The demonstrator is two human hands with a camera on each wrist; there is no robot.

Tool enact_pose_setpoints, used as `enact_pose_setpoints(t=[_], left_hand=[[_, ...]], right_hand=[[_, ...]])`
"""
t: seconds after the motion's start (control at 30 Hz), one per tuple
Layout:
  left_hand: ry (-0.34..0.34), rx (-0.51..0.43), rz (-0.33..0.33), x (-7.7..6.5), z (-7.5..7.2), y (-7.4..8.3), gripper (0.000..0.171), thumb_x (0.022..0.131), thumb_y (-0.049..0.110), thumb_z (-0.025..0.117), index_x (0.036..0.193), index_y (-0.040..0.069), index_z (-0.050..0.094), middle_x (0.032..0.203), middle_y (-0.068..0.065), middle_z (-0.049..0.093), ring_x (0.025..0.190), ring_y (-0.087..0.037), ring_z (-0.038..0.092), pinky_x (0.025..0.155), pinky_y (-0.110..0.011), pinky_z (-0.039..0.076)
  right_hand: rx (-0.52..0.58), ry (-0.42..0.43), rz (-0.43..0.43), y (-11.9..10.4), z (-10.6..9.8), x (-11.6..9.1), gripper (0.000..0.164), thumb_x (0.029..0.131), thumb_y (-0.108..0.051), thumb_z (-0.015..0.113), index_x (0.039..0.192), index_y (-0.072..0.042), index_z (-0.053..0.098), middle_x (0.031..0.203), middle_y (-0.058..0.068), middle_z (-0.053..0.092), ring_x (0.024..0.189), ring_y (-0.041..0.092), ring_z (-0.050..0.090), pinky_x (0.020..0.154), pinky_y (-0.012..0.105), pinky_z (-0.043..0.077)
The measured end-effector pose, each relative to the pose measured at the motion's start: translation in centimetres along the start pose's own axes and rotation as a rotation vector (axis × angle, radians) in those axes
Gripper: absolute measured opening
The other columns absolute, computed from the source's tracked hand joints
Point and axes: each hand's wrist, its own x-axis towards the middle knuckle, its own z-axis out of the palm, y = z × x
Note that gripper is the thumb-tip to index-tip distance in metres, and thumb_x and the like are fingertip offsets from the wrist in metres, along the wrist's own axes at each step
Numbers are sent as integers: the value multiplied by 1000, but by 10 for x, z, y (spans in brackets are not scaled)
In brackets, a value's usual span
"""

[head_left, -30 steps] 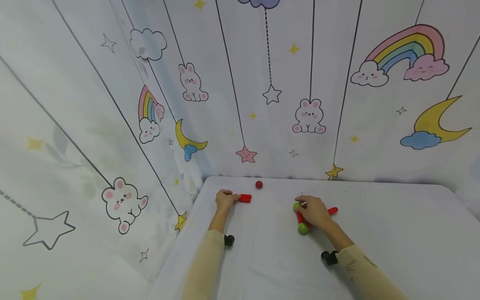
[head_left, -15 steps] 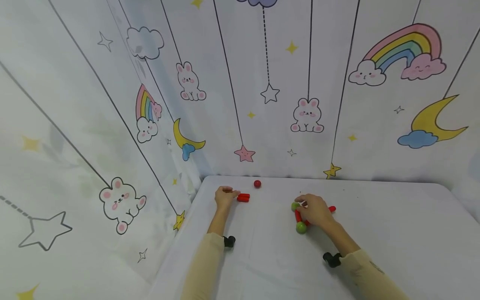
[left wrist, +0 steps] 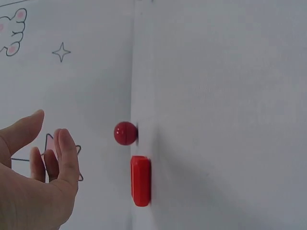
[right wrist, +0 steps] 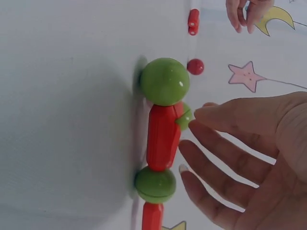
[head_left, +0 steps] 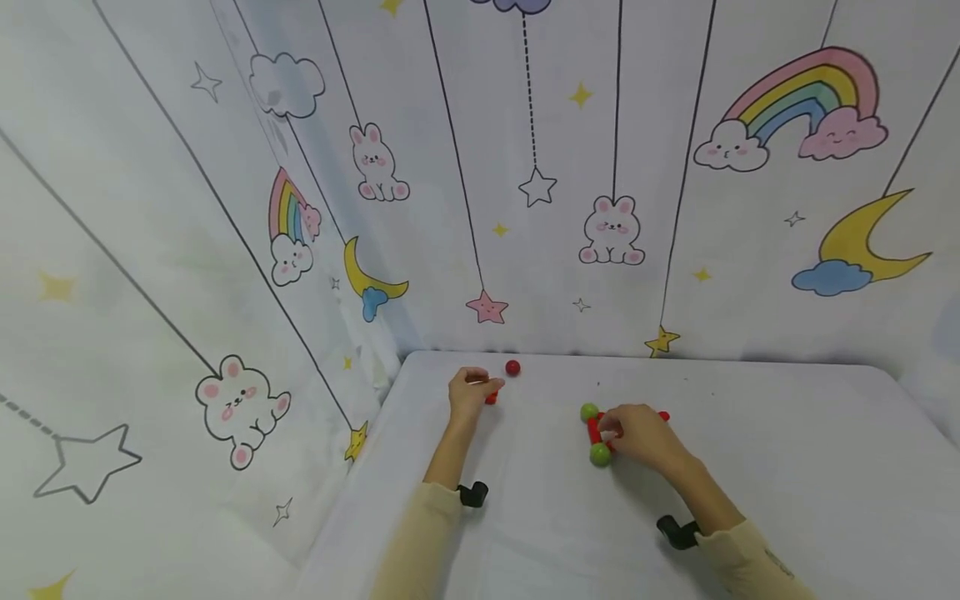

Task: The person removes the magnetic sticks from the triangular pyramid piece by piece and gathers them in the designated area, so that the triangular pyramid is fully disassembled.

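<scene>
My left hand [head_left: 472, 396] hangs over two short red sticks [head_left: 491, 398], hiding most of them in the head view. In the left wrist view its thumb and fingers stand apart with nothing between them, beside one visible red stick [left wrist: 141, 181]. My right hand [head_left: 647, 435] hovers at a joined piece of green balls [right wrist: 165, 81] and red sticks [right wrist: 162, 138]. Its thumb and index fingertips overlap a farther green ball [right wrist: 184, 116] in the right wrist view, while the other fingers are loosely spread. Part of the joined piece lies hidden under this hand.
A loose red ball [head_left: 512, 367] lies near the back edge of the white table [head_left: 787, 450], just beyond the left hand. Behind the table hangs a white curtain [head_left: 555, 275] printed with bunnies, stars and moons. A black wrist camera [head_left: 678, 532] sits on the right forearm.
My left hand has moved right, over the red sticks that it earlier touched from the left. My right hand has drawn slightly nearer, uncovering more of the far green ball.
</scene>
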Motion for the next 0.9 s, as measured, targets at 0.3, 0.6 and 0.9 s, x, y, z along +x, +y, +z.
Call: enact_pose_setpoints(t=[0.3, 0.6, 0.9], left_hand=[[-85, -62, 19, -20, 17, 6, 42, 83, 6, 88, 114, -7, 62, 106, -14, 65, 89, -18, 65, 78, -25, 55], [-162, -89, 6, -44, 38, 5, 38, 81, 4, 88, 109, -5, 63, 105, -15, 66, 88, -16, 69, 80, -27, 55], [-223, -69, -36, -63, 55, -1, 33, 79, 7, 90, 101, 4, 66, 100, -7, 65, 86, -18, 67, 78, -28, 56]], right_hand=[[34, 6, 16, 5, -1, -10, 25, 84, 4, 80, 107, -5, 79, 103, 7, 76, 95, 23, 66, 81, 43, 61], [-36, 30, 10, 14, 3, -12, 26, 82, 4, 81, 105, -7, 81, 104, 6, 76, 100, 27, 67, 87, 48, 60], [-52, 52, 3, 16, 8, -13, 25, 81, -1, 86, 103, -10, 81, 103, 4, 76, 100, 27, 65, 88, 50, 59]])
